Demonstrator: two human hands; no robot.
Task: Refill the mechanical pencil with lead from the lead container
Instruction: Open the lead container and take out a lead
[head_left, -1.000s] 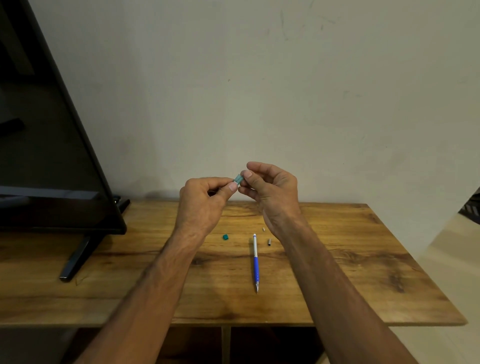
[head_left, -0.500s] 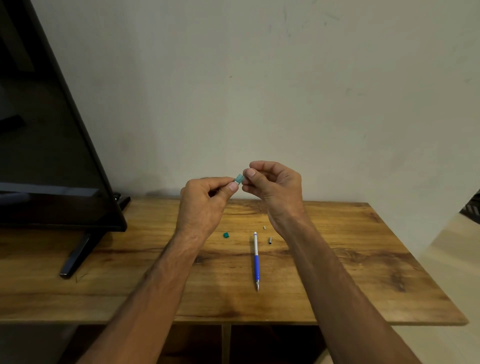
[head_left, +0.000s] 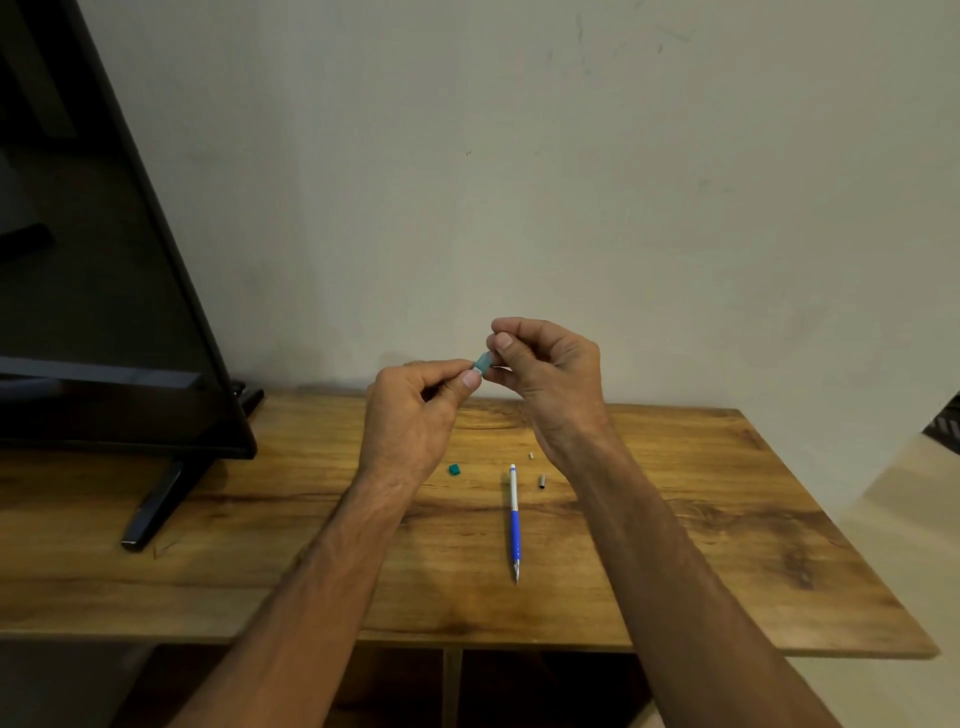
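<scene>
Teal lead container (head_left: 483, 362) held up in the air, left hand (head_left: 415, 415) pinching its lower end, right hand (head_left: 550, 379) pinching the top; blue mechanical pencil (head_left: 514, 519) lies on the wooden table (head_left: 727, 519) below

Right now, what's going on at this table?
A person holds a small teal plastic lead container in the air, left hand gripping its lower end, right hand pinching at its top. The blue-and-white mechanical pencil lies on the wooden table below, with a small teal cap and a small silver metal cap beside it.
</scene>
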